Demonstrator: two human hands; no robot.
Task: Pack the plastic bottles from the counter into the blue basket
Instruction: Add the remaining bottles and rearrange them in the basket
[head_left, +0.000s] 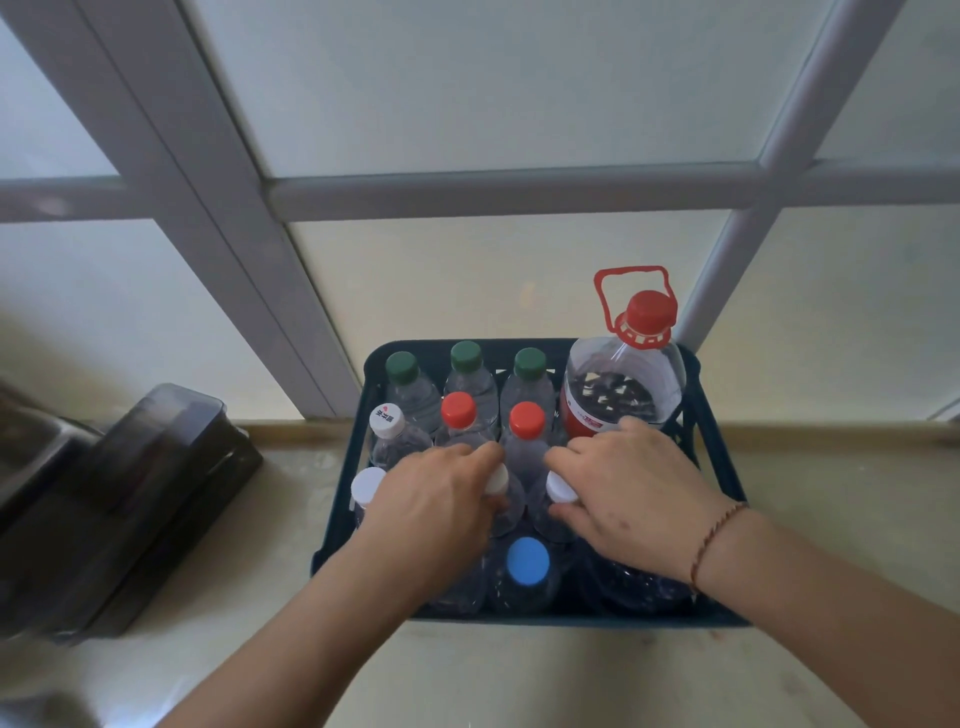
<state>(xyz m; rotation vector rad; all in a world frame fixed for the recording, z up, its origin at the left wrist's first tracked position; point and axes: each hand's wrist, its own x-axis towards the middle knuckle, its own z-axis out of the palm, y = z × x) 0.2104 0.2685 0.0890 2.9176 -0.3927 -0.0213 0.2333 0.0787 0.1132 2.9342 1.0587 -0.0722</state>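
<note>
The blue basket (719, 457) stands on the counter against the window and holds several upright clear plastic bottles. Three green-capped bottles (465, 356) line its back row, two red-capped ones (526, 419) stand in front of them, and a blue-capped bottle (528, 561) is nearest me. A large jug with a red cap and handle (631, 374) fills the back right corner. My left hand (436, 506) grips a white-capped bottle (497, 480) by its neck. My right hand (631, 491) curls round another white-capped bottle (561, 487).
Dark translucent plastic boxes (130, 499) sit stacked on the counter at the left. The pale counter (519, 675) runs in front of the basket. A frosted window with a white frame (467, 189) rises directly behind it.
</note>
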